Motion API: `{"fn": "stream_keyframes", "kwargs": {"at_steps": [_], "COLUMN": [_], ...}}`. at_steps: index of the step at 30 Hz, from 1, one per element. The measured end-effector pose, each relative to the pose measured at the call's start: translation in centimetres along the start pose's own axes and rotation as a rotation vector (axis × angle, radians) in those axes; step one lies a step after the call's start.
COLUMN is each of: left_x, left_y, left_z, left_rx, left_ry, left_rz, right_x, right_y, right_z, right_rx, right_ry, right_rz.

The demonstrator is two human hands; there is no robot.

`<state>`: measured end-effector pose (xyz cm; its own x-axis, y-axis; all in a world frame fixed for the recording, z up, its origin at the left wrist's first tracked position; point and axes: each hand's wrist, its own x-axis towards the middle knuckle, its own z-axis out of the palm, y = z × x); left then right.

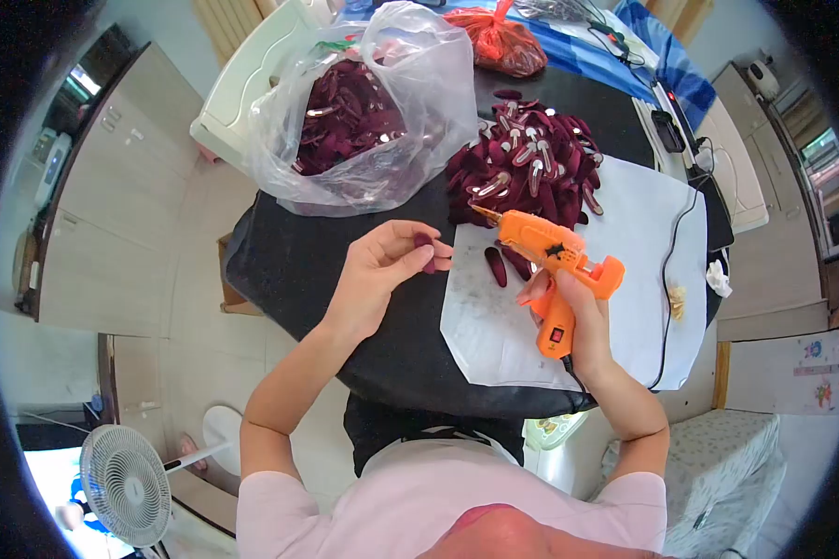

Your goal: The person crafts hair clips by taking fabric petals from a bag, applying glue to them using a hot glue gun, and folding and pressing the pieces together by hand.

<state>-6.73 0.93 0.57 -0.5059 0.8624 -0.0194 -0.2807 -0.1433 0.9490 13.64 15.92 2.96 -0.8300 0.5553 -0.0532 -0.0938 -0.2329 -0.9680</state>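
Observation:
My left hand (391, 265) pinches a small dark red fabric piece (424, 250) above the black tabletop. An orange glue gun (541, 240) is in my right hand (573, 317), its nozzle pointing up and left at the edge of a pile. That pile (531, 163) is made of dark red fabric-covered pieces, several showing silver metal clips. Two loose dark red pieces lie on the white paper (494, 340), one of them (496, 266) in plain sight and the other partly hidden by the glue gun.
A clear plastic bag (364, 182) full of similar dark red pieces stands at the back left. Behind the pile sits a red plastic bag (503, 47). A black cable (667, 270) crosses the paper's right side, near a yellowish scrap (677, 302). A power strip (676, 116) lies at the back right.

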Motion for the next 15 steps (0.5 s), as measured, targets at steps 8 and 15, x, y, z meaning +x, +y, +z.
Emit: {"fn": "stream_keyframes", "kwargs": {"at_steps": [8,15], "left_x": [-2.0,-2.2], "left_y": [-0.2,-0.5], "left_z": [0.6,0.6], "left_rx": [0.415,0.373], "left_ry": [0.155,0.100], "left_rz": [0.352,0.482], "right_x": [-1.6,-1.8], "right_y": [0.9,0.7], "right_z": [-0.3,0.3], "right_rx": [-0.098,-0.104], "right_ry": [-0.159,-0.170], "right_rz": [0.032,0.056]}}
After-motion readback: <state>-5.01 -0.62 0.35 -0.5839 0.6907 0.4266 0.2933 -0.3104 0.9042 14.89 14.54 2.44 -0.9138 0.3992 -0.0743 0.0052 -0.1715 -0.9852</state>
